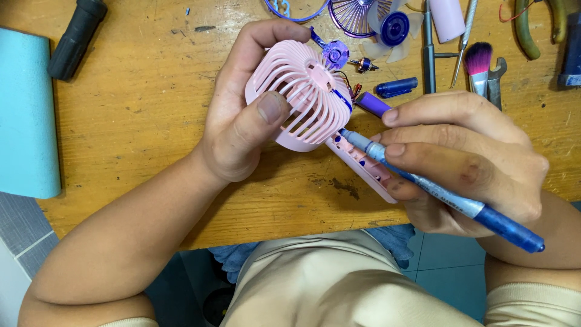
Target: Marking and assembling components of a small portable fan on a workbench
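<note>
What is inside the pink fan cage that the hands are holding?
Through the slats of the pink fan cage only dark gaps show. A purple hub and thin wires peek out behind its edge. The left hand hides the rest.

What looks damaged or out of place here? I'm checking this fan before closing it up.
The pink plastic handheld fan is apart: red and black wires hang out beside its grille, and a small loose motor lies separately on the wooden table.
</note>
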